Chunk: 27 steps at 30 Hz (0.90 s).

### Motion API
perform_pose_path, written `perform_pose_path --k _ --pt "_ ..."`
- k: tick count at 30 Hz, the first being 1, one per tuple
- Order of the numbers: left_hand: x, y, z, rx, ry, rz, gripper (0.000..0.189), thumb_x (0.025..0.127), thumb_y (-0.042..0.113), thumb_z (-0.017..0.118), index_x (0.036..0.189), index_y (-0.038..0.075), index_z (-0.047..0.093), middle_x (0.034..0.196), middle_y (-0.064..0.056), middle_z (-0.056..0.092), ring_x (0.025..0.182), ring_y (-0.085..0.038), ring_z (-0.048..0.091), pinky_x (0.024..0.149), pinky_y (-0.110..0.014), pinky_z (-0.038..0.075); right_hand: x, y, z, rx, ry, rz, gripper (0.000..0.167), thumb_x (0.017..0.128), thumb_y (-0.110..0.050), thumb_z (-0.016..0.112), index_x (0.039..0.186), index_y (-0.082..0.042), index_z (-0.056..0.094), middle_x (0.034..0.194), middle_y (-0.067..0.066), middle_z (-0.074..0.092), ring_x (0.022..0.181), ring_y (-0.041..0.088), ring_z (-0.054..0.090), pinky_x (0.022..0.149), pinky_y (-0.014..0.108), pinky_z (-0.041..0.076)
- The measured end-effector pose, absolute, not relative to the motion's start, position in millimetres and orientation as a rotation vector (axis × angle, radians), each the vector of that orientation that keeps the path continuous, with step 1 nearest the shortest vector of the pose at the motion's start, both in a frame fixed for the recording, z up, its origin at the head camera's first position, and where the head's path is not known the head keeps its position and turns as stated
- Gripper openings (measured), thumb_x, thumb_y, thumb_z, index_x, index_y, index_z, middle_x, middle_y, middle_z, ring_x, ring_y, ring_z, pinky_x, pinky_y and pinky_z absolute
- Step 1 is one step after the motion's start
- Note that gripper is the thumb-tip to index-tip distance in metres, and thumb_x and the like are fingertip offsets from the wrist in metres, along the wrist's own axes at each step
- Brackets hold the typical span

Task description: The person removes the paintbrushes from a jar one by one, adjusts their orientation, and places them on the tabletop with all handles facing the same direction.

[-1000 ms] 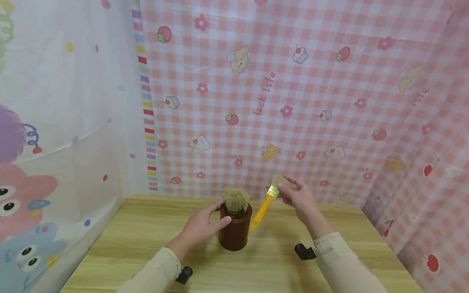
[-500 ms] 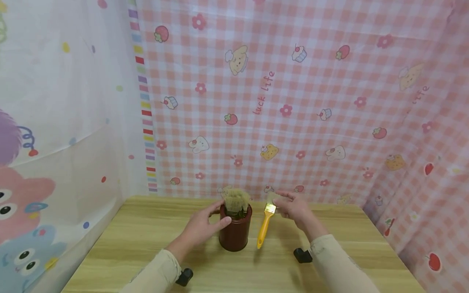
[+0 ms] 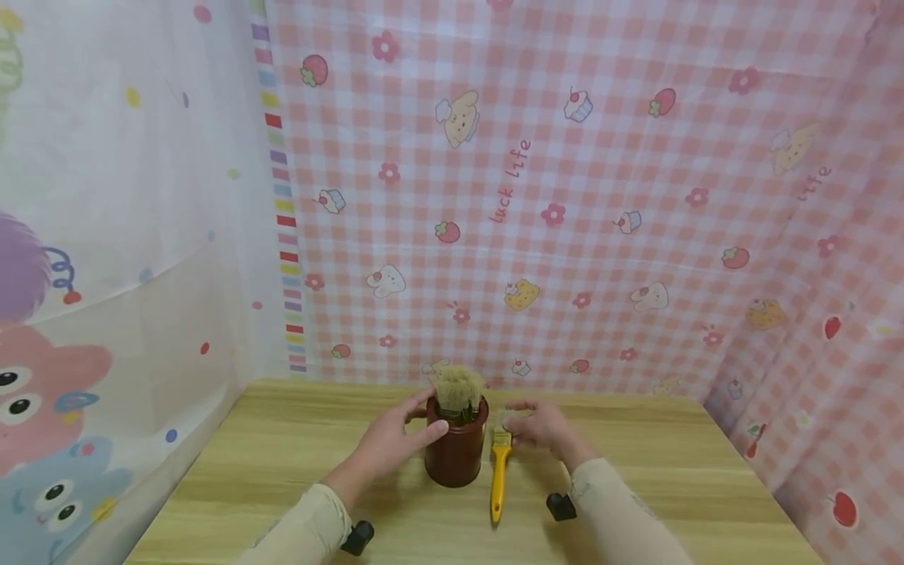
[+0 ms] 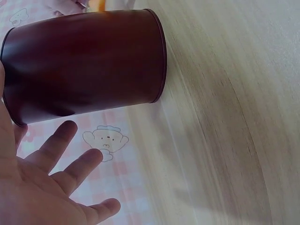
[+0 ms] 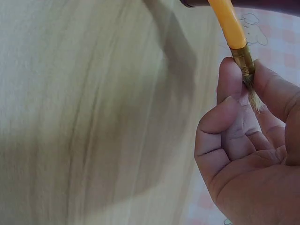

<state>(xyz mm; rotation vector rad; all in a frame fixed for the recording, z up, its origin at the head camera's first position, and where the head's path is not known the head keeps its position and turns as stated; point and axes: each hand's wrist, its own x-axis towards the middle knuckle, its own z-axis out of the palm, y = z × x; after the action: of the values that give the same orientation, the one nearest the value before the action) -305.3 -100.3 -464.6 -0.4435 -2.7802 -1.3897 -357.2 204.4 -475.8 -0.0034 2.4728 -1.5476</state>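
A dark red-brown cylindrical pot (image 3: 453, 455) stands upright on the table, with tan bristle heads (image 3: 459, 386) sticking out of its top. My left hand (image 3: 388, 439) holds the pot at its rim, thumb in front and index finger round the far side; its other fingers are spread apart in the left wrist view. Just right of the pot, my right hand (image 3: 542, 430) pinches a paintbrush (image 3: 499, 479) with a yellow handle. Thumb and fingertips grip it at the metal band and bristles (image 5: 254, 101). Its handle points down towards me.
The light wooden table (image 3: 297, 463) ends at a pink checked curtain (image 3: 551, 196) behind and on the right. A white printed curtain (image 3: 141, 235) hangs on the left. Black wrist-worn devices (image 3: 561, 507) show beside both sleeves.
My right hand has lowered the paintbrush and brought it left, close beside the pot. The brush has turned from slanted to nearly upright in the head view. My left hand stays on the pot.
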Motion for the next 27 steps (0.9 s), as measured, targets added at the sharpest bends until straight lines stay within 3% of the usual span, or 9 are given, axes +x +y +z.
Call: perform_pose_path --k 8,14,18,27 --pt "-305 -100 -465 -0.437 -2.787 -1.387 0.076 0.098 0.068 0.067 0.164 0.04 0.043 0.156 -0.007 0.061 0.143 -0.038 0.058 0.111 -0.065 0.05 -357 200 -486 0.036 2.458 -1.55 0.043 0.102 -0.009 0.073 0.143 0.0 0.065 0.11 0.014 0.078 0.075 0.018 0.072 0.069 0.033 0.061" --pt "-306 -100 -466 -0.44 -2.776 -1.4 0.075 0.098 0.067 0.067 0.163 0.04 0.043 0.156 -0.006 0.061 0.143 -0.038 0.059 0.111 -0.065 0.05 -357 196 -492 0.043 2.426 -1.538 0.044 0.102 -0.01 0.073 0.144 -0.002 0.065 0.103 0.012 0.076 0.068 0.014 0.065 0.063 0.027 0.054" --pt "-305 -99 -467 -0.453 -2.777 -1.419 0.074 0.098 0.066 0.068 0.163 0.041 0.043 0.152 -0.006 0.065 0.143 -0.038 0.059 0.111 -0.066 0.05 -356 196 -499 0.022 2.449 -1.514 0.042 0.102 -0.009 0.073 0.142 0.0 0.066 0.105 0.013 0.077 0.069 0.015 0.068 0.066 0.028 0.057" --pt "-307 -101 -468 -0.422 -2.793 -1.426 0.073 0.098 0.068 0.066 0.163 0.043 0.042 0.15 -0.006 0.066 0.144 -0.039 0.058 0.111 -0.068 0.048 -357 195 -505 -0.096 2.586 -1.388 0.039 0.099 -0.014 0.078 0.136 -0.005 0.072 0.127 0.021 0.075 0.108 0.024 0.074 0.088 0.04 0.062"
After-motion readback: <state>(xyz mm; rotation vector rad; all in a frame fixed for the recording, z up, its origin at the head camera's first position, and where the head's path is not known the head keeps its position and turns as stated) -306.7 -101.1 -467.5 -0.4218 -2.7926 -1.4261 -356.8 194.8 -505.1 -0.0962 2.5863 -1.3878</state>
